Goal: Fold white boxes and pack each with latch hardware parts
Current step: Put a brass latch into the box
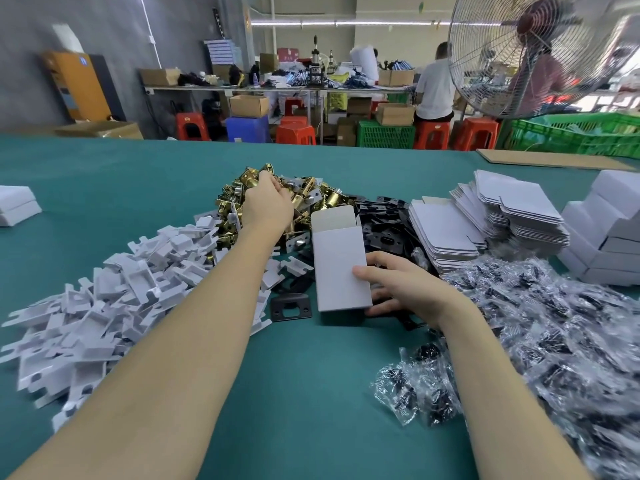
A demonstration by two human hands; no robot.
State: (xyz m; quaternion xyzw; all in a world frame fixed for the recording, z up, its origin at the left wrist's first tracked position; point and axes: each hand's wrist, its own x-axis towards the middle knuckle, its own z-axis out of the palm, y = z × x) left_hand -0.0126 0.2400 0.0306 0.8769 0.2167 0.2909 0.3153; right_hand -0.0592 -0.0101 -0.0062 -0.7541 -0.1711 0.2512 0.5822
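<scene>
A folded white box [337, 261] stands in the middle of the green table [311, 393], its top flap open toward the far side. My right hand [398, 285] grips its lower right edge, thumb on the front face and fingers behind. My left hand [266, 206] reaches into the pile of brass latch parts [322, 199], fingers curled around a brass piece at the pile's top. Black strike plates [384, 233] lie behind the box, and one black plate [291, 306] lies just left of it.
White plastic inserts [114, 289] are heaped at the left. Flat box blanks [485, 220] are stacked at the right, with finished white boxes [602, 237] beyond them. Bagged screw packets [554, 334] cover the near right. A fan [540, 53] stands at the far right.
</scene>
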